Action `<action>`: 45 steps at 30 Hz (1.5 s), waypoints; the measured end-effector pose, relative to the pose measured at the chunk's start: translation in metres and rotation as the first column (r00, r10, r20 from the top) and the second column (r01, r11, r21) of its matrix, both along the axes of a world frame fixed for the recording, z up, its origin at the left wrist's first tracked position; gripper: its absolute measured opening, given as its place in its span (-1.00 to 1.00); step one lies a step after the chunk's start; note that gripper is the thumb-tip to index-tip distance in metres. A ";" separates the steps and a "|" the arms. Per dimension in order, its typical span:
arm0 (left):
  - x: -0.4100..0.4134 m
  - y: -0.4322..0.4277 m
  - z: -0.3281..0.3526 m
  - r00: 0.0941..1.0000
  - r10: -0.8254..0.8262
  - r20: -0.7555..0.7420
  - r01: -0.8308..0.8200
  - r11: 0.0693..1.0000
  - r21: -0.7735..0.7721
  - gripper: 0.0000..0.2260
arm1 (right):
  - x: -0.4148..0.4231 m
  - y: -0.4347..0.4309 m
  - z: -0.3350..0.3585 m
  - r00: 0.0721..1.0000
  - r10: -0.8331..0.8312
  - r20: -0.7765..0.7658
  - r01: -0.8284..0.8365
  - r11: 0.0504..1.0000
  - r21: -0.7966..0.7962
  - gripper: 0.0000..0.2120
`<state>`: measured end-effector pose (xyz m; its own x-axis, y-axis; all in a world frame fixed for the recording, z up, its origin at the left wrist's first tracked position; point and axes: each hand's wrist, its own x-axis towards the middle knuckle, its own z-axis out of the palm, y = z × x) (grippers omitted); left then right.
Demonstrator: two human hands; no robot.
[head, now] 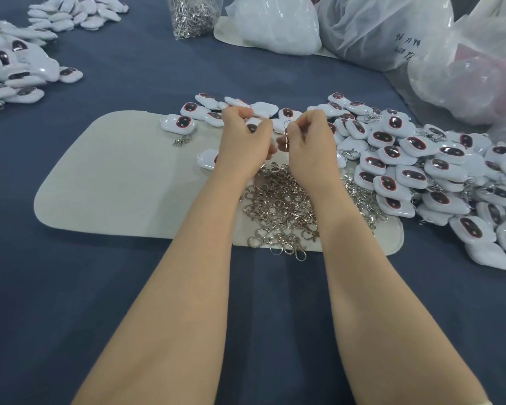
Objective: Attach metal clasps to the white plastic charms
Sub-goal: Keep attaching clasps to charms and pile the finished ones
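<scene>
My left hand (241, 138) grips a white plastic charm (253, 125) with a dark oval face, mostly hidden by my fingers. My right hand (310, 138) pinches a metal clasp (287, 138) and holds it against the charm's edge, above a beige felt mat (123, 176). A loose heap of metal clasps (281, 206) lies on the mat beneath my wrists. More white charms (406, 168) are piled to the right, some with clasps on them.
Further charm piles (18, 71) lie at the far left on the blue cloth (129, 287). A clear bag of clasps (192, 14) and several plastic bags (392, 27) stand at the back. One lone clasp (181, 140) lies on the mat.
</scene>
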<state>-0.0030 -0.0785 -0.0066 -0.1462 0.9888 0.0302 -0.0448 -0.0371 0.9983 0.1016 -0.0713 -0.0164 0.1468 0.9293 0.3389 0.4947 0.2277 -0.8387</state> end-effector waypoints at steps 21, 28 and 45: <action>0.000 0.002 -0.002 0.990 -0.073 -0.118 0.074 0.997 0.004 -0.84 | -0.002 0.000 0.000 0.991 -0.034 0.127 0.032 0.999 0.024 -0.96; 0.000 0.006 -0.007 0.993 -0.005 -0.122 0.008 1.000 0.026 -0.85 | -0.004 -0.002 -0.001 0.989 0.007 0.150 -0.009 1.000 0.014 -0.95; 0.000 0.006 -0.004 0.983 0.039 -0.182 -0.034 0.999 0.031 -0.81 | -0.009 -0.004 0.000 0.981 0.071 0.181 -0.075 0.997 0.017 -0.87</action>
